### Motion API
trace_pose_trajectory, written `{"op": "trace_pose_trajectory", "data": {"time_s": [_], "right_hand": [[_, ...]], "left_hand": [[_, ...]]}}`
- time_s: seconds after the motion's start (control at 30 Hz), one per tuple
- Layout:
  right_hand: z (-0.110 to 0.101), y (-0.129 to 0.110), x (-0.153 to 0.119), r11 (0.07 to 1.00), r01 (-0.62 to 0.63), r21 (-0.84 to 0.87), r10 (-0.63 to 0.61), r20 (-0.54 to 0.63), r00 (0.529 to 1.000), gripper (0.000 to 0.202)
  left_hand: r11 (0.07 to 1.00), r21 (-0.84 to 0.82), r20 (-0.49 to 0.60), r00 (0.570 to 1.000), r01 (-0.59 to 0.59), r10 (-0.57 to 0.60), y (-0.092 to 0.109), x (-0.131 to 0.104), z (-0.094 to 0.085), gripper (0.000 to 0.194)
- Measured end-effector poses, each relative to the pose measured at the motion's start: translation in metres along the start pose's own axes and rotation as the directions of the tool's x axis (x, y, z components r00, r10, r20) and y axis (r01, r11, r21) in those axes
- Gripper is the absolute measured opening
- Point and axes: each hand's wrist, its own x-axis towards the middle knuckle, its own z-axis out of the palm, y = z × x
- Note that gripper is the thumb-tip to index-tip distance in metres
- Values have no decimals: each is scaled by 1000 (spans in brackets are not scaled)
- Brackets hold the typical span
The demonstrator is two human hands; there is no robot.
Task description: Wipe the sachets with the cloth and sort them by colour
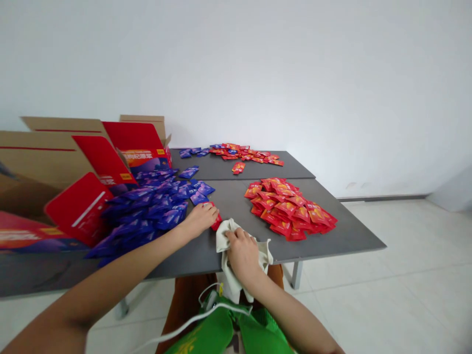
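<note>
My left hand [202, 217] is closed on a red sachet [217, 222] lying at the table's near middle; its fingers cover part of the sachet. Bunched under my right hand [242, 253] is a white cloth [224, 236], which hangs over the table's front edge toward my lap. The fingers of that hand are curled into the cloth, close to the red sachet. To the left of my left hand spreads a heap of blue-purple sachets [162, 201]. Right of my hands lies a pile of red sachets [287, 206].
Open cardboard cartons [88, 211] with raised flaps stand on the left of the dark grey table [228, 191]. At the back lie more red sachets [254, 156] and a few blue ones [190, 152], before a white wall. A white cable [191, 319] crosses my lap.
</note>
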Motion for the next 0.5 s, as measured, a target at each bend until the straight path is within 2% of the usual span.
{"op": "trace_pose_trajectory", "data": {"time_s": [0.1,0.17,0.23,0.3,0.37,0.43,0.5], "right_hand": [[-5,21,-2,996,-78,47,77,34,996,35],[-7,33,-1,986,-155,57,153,45,987,36],[-6,38,0,977,-206,49,205,28,978,35],[-3,33,0,977,-211,29,211,-8,977,31],[2,20,-3,984,-175,16,176,-40,984,28],[8,5,-7,992,-125,29,126,-49,991,27],[12,-7,-10,995,-85,55,88,-49,995,25]], "left_hand": [[999,-17,-41,999,34,-35,-10,-4,-9,53],[992,-31,-111,986,119,-122,-16,-6,-18,50],[971,-56,-197,951,232,-239,-19,-2,-30,44],[931,-109,-278,888,349,-366,-19,6,-44,43],[897,-185,-354,824,401,-442,-14,20,-59,41],[892,-263,-419,789,368,-449,-5,39,-71,39],[890,-344,-444,783,300,-436,9,64,-80,37]]}}
